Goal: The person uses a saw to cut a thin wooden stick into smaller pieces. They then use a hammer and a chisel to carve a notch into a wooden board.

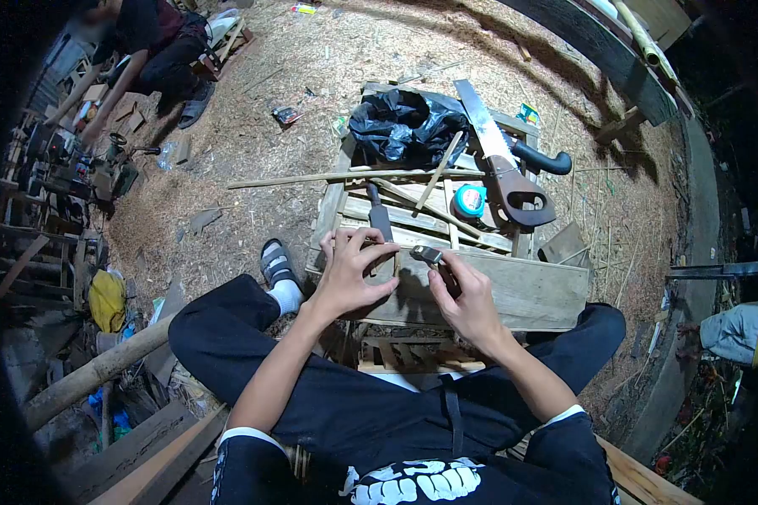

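Note:
My left hand (351, 273) is over the near plank of a wooden crate (522, 290), fingers curved. A short thin strip of wood (397, 266) spans the gap between its thumb and fingertip. Just right of it, my right hand (470, 299) pinches a small dark metal block (427, 253) with a shiny face. Beyond my left fingers lies a dark chisel-like tool (379, 217) with a flat blade. A handsaw (501, 156) with a brown handle lies across the crate's right side, near a round turquoise tape measure (470, 201).
A black plastic bag (404, 126) sits at the crate's far side, with a curved black handle (543, 158) to its right. A long wooden stick (286, 180) juts out left. Another person (164, 50) crouches at upper left. Wood shavings (253, 151) cover the ground.

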`<control>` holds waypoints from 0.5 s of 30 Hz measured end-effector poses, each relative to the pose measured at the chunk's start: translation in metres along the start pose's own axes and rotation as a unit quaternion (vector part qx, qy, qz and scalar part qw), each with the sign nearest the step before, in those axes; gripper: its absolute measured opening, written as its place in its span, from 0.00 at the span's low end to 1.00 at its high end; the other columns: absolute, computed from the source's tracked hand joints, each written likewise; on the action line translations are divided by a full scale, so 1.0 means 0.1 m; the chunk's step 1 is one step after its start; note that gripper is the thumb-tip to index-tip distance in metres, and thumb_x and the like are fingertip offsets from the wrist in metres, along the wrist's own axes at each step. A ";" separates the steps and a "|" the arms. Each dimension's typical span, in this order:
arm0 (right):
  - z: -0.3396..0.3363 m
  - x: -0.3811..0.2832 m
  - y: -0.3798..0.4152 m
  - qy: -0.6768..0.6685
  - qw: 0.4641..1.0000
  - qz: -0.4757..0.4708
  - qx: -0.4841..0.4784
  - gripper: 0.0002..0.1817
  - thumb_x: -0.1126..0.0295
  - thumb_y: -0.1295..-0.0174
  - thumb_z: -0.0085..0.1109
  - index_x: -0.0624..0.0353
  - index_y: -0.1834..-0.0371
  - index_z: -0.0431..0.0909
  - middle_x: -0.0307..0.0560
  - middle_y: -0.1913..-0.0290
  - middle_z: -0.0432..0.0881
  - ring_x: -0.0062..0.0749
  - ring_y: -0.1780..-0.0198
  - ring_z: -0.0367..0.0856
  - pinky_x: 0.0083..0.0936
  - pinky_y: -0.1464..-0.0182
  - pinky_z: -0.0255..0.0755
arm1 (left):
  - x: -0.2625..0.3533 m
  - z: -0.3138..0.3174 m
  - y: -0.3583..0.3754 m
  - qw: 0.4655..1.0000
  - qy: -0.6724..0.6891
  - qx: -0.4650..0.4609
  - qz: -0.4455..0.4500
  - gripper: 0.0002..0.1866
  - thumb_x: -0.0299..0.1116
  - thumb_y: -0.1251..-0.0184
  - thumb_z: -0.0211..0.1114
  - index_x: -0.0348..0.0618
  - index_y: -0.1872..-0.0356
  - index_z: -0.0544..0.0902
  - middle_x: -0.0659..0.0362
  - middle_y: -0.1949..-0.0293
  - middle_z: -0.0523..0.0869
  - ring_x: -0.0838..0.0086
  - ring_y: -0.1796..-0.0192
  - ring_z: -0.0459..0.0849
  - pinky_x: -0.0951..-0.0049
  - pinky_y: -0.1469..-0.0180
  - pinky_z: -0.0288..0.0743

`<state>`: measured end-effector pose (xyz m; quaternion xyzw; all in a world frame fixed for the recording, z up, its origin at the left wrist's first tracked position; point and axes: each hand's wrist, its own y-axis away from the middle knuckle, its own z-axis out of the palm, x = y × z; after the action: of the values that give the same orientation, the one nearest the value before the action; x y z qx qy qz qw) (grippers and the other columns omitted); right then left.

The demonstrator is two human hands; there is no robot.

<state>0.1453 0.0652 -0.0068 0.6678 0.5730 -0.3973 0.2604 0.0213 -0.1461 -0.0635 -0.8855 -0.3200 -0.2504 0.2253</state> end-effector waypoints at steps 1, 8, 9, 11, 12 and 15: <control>0.00 -0.01 0.00 -0.001 1.000 0.004 -0.004 0.21 0.72 0.28 0.67 0.70 0.35 0.80 0.68 0.47 0.88 0.57 0.49 0.92 0.41 0.47 0.83 | 0.00 -0.01 0.00 1.000 0.000 -0.002 0.000 0.31 0.48 0.53 0.85 0.63 0.41 0.92 0.65 0.42 0.80 0.63 0.35 0.70 0.50 0.28 0.51; 0.00 0.00 0.00 0.005 1.000 -0.010 -0.005 0.20 0.72 0.27 0.66 0.69 0.36 0.80 0.68 0.47 0.88 0.58 0.49 0.91 0.41 0.46 0.83 | 0.01 -0.03 -0.01 1.000 0.006 -0.017 -0.010 0.26 0.47 0.49 0.84 0.63 0.45 0.94 0.65 0.41 0.80 0.62 0.34 0.70 0.49 0.28 0.51; 0.00 0.00 0.00 0.005 1.000 -0.010 -0.006 0.20 0.72 0.27 0.66 0.69 0.36 0.80 0.68 0.47 0.88 0.58 0.49 0.91 0.41 0.46 0.83 | 0.01 -0.03 -0.01 1.000 0.006 -0.017 -0.011 0.26 0.47 0.49 0.84 0.63 0.45 0.94 0.65 0.41 0.80 0.62 0.34 0.70 0.49 0.28 0.51; -0.01 -0.04 0.00 -0.005 1.000 -0.002 -0.017 0.19 0.72 0.27 0.67 0.67 0.36 0.80 0.67 0.48 0.89 0.58 0.49 0.91 0.41 0.47 0.83 | 0.01 -0.03 -0.01 1.000 0.008 -0.014 -0.007 0.26 0.47 0.49 0.84 0.62 0.45 0.94 0.64 0.41 0.80 0.61 0.32 0.70 0.48 0.27 0.51; -0.01 -0.04 -0.01 -0.005 1.000 -0.003 -0.017 0.19 0.72 0.27 0.67 0.67 0.36 0.80 0.67 0.48 0.89 0.58 0.49 0.91 0.41 0.47 0.83 | 0.01 -0.03 -0.01 1.000 0.008 -0.014 -0.008 0.26 0.47 0.49 0.84 0.62 0.45 0.94 0.64 0.41 0.80 0.61 0.32 0.70 0.48 0.27 0.51; -0.01 -0.04 0.00 -0.013 1.000 0.006 -0.024 0.19 0.73 0.27 0.67 0.66 0.36 0.80 0.66 0.49 0.89 0.57 0.49 0.92 0.40 0.48 0.83 | 0.00 -0.04 -0.01 1.000 0.017 -0.020 -0.013 0.26 0.47 0.49 0.84 0.62 0.45 0.94 0.63 0.41 0.80 0.61 0.31 0.71 0.47 0.26 0.50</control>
<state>0.1450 0.0635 -0.0027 0.6594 0.5750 -0.3906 0.2862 0.0197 -0.1473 -0.0600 -0.8811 -0.3226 -0.2749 0.2097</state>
